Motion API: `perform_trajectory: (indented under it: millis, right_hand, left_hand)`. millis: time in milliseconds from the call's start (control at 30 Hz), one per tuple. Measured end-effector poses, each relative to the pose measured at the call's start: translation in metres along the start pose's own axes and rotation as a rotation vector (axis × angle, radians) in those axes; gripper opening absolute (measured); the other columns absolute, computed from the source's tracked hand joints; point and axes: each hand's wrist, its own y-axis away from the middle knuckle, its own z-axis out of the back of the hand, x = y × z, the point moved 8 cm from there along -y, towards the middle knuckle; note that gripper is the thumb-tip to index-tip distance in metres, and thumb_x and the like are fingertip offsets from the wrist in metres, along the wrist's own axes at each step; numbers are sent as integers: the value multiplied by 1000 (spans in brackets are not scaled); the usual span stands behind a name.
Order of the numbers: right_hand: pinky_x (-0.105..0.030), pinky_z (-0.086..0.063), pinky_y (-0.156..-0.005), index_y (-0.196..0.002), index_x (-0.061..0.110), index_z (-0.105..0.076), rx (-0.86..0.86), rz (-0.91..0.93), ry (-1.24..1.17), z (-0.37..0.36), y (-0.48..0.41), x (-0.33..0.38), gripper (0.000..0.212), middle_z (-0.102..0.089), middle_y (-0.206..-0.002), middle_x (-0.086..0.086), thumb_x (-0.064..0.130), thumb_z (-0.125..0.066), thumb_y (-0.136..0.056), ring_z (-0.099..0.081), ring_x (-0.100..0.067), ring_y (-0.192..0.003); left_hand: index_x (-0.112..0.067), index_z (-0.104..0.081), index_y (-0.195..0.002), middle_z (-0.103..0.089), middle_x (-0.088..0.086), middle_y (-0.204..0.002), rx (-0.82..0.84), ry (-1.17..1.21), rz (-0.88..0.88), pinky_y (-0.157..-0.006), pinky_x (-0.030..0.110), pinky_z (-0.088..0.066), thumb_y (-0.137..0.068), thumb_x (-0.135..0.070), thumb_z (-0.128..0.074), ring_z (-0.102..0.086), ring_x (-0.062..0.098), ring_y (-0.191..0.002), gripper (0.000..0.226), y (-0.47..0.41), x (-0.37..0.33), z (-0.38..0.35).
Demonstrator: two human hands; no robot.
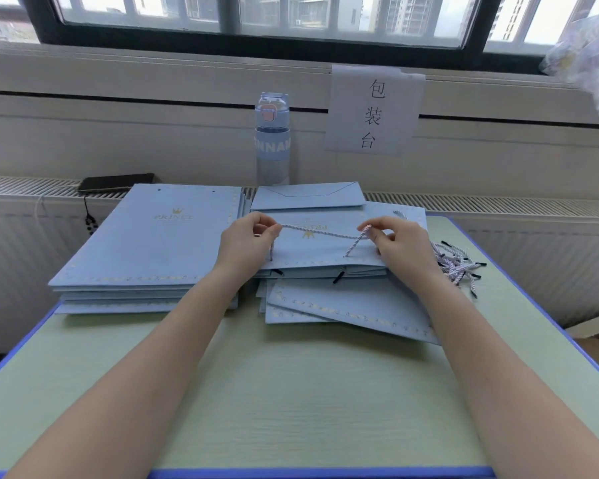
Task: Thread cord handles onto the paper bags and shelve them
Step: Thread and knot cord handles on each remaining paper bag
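A flat light-blue paper bag [320, 248] with a gold crown print lies on top of the right-hand pile, its opening toward me. A twisted white-and-purple cord [320, 231] stretches across it. My left hand [246, 245] pinches the cord's left part, and my right hand [400, 248] pinches the right part. Both cord ends run down into the bag's holes, and black tips [339, 275] stick out below the bag's near edge. A second stack of flat blue bags [153, 247] sits to the left. Loose cords [459, 266] lie in a heap right of my right hand.
The green table [291, 392] has a blue rim. At the back stand a water bottle [272, 140] and a paper sign [374, 110] on the wall. A black phone [116, 183] rests on the radiator ledge at left. Crumpled plastic [585, 53] hangs at the top right.
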Motion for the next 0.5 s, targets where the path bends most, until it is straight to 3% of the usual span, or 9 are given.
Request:
perform_trajectory:
  millis: [100,200,267,400,500]
  right_hand:
    - [-4,-38,-55,-105,25,-64,55,8,-3,0,1,3,22,-57,-89,7,10,-50,-96,-52,-15,-65]
    - [-3,-39,-61,-121,26,-57,121,18,20,0,2,7,34,-52,-115,6,6,-48,-95,-51,-9,-76]
    - [-10,-39,-68,-128,24,-53,142,-1,53,-1,3,8,34,-51,-121,5,13,-49,-97,-52,-8,-84]
    - [-23,-35,-80,-136,18,-48,168,-28,139,-8,4,6,38,-52,-120,1,25,-47,-99,-52,-11,-91]
    - [-23,-35,-81,-137,21,-45,204,-11,139,-5,5,8,39,-53,-118,2,25,-48,-98,-52,-12,-97]
  left_hand:
    - [-20,-60,-97,-61,-8,-91,48,-36,-43,-64,14,-39,-94,-30,-57,-55,11,-88,11,3,-7,-1]
    - [-20,-59,-116,-58,-8,-117,161,-156,-137,-84,21,-37,-92,-41,-57,-49,9,-106,31,7,-16,-9]
    - [-18,-53,-128,-52,-5,-129,192,-236,-126,-93,25,-34,-91,-47,-55,-46,12,-118,47,8,-13,-13]
    - [-21,-46,-134,-43,-2,-141,167,-385,-155,-104,33,-32,-89,-57,-51,-36,17,-131,58,1,-4,-9]
    - [-35,-38,-138,-33,-10,-146,406,-412,-290,-109,31,-27,-76,-64,-62,-26,13,-138,72,10,-8,-21]
